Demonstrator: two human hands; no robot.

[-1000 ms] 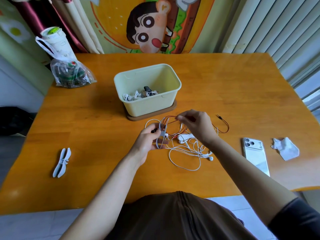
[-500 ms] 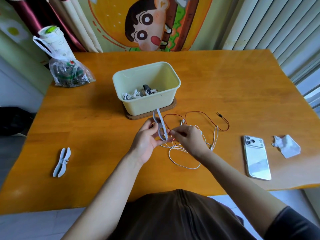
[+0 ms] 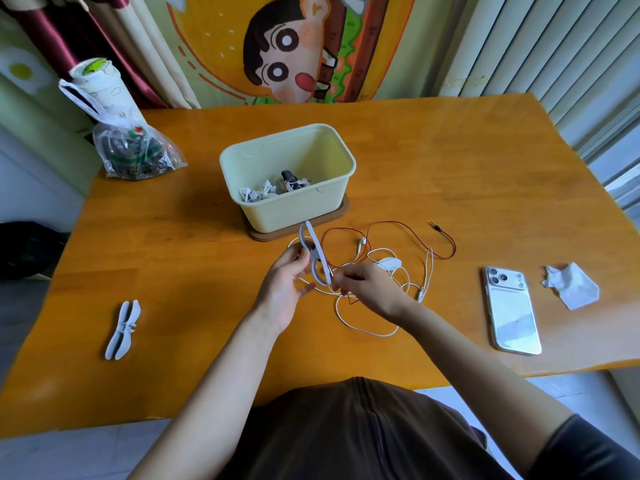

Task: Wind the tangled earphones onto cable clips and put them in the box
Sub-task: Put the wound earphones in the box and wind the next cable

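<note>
Brown cloth of a shirt (image 3: 349,431) fills the nearest edge, and two bare forearms reach from it over the orange wooden counter (image 3: 194,258). The left hand (image 3: 285,289) pinches a pale grey plastic cable clip (image 3: 317,258) by its middle between thumb and fingers, holding it upright and slightly tilted above the counter. The right hand (image 3: 369,289) has its fingers curled and pinches a thin strand at the clip's lower end. That strand belongs to the tangle of white and red earphone cables (image 3: 367,329), which lies loose on the counter under and behind both hands; its red lead runs out to a dark jack plug (image 3: 437,227). Well off to the left lies a second pale grey cable clip (image 3: 123,329), flat and untouched. To the right lie a white smartphone (image 3: 512,310), face down, and beside it a crumpled white tissue (image 3: 571,284). Beyond the hands stands the pale yellow rectangular plastic box (image 3: 294,209) on a brown tray (image 3: 304,233), with wound earphones (image 3: 270,192) inside. Farther left sit a clear plastic bag (image 3: 135,154) and a white bottle (image 3: 100,88), before a cartoon curtain (image 3: 287,46).
</note>
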